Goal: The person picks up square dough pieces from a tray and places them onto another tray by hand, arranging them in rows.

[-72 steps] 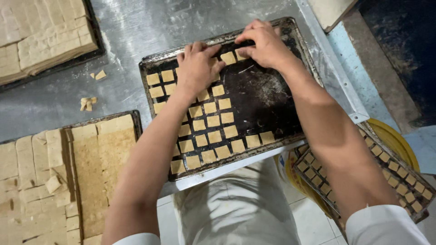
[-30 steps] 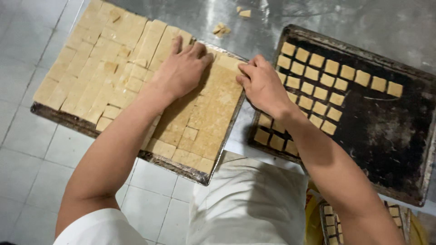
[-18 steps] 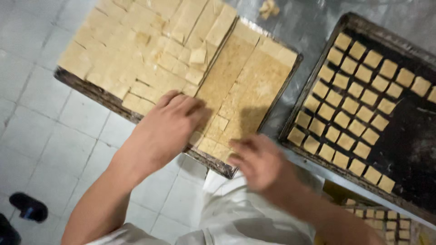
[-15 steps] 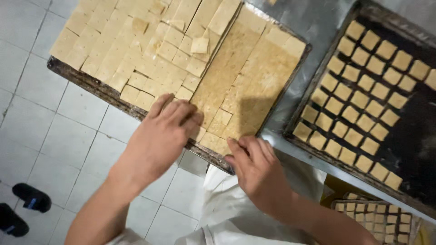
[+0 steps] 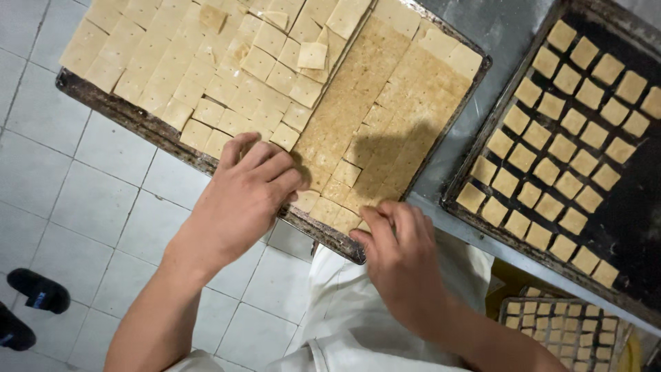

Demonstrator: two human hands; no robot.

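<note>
Both your hands are at the near edge of the big tray [image 5: 103, 103] of cut dough squares [image 5: 227, 76], which fills the upper left and centre of the frame and overhangs the steel table [image 5: 496, 27] above the tiled floor [image 5: 82, 200]. Your left hand [image 5: 241, 196] lies palm-down with fingers curled over the squares at the lower rim; whether it has pinched any up, you cannot tell from this view. Your right hand [image 5: 403, 258] sits at the tray's lower right corner, fingertips on the last squares there, and its grip is equally unreadable. By judgement, the step in hand is gathering squares off this tray for the dark baking tray [image 5: 620, 220] at the right, where spaced squares [image 5: 564, 148] already stand in rows with bare metal left along its right side. The next move calls for lifting a few pieces cleanly without breaking neighbours, then carrying them right. Hidden or cut off: the squares under both palms, the far ends of both trays, and a third tray [image 5: 564, 331] at lower right, partly behind the table edge. A dark shoe [image 5: 38, 289] shows at lower left.
</note>
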